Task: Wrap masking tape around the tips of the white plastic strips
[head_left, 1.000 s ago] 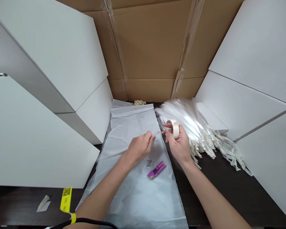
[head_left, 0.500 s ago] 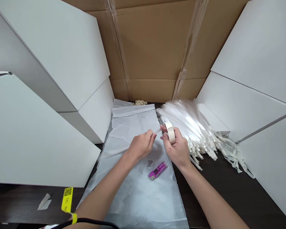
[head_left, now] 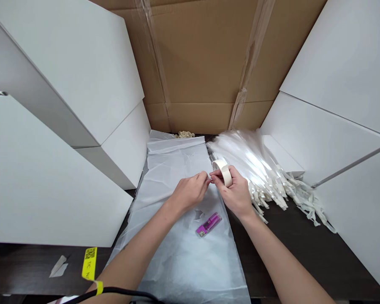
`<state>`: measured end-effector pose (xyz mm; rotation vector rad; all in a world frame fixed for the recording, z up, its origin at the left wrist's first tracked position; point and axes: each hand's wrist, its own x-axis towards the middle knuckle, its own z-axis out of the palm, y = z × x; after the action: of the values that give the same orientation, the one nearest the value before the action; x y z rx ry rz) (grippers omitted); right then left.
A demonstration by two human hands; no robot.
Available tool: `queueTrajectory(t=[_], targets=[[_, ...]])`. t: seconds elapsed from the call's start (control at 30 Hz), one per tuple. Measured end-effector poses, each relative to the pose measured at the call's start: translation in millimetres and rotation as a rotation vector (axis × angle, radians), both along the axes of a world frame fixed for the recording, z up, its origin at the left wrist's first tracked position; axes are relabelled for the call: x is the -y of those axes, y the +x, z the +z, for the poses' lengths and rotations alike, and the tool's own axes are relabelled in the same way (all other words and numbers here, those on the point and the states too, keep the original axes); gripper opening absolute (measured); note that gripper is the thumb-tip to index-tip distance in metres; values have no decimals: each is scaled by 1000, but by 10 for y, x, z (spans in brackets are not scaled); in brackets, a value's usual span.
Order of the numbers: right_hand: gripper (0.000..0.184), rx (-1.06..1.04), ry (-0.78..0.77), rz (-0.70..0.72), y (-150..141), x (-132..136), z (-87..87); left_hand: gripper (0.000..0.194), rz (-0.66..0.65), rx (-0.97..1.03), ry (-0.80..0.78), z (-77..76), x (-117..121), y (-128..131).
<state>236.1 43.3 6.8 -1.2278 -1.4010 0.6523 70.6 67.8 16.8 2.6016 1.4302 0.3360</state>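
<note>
Above the white sheet's (head_left: 177, 261) right edge, your right hand (head_left: 237, 196) holds the masking tape roll (head_left: 227, 176), axis sideways; your left hand (head_left: 189, 193) pinches narrowly just beside it.

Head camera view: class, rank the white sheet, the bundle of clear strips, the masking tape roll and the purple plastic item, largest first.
1. White sheet
2. Bundle of clear strips
3. Masking tape roll and purple plastic item look similar; the raised roll sits nearer the camera, so I won't rank them.

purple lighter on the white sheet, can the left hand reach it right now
Likely yes: the left hand sits close to the purple lighter, with only white sheet between them.
</note>
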Motion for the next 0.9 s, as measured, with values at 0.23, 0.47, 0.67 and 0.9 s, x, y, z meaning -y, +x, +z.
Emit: queueTrajectory(t=[0.23,0.47,0.67,0.9], targets=[[38,-20,-90,12,147,10,69,30,28,264,-49,-81,-76,-6],[32,132,-222,338,61,0,-1,30,28,514,-168,-126,-142,-24],[33,280,-196,226,-46,-54,-71,27,49,402,-143,-140,-98,-5],[37,291,-172,173,-88,-88,-90,22,109,263,-114,-74,-52,32]])
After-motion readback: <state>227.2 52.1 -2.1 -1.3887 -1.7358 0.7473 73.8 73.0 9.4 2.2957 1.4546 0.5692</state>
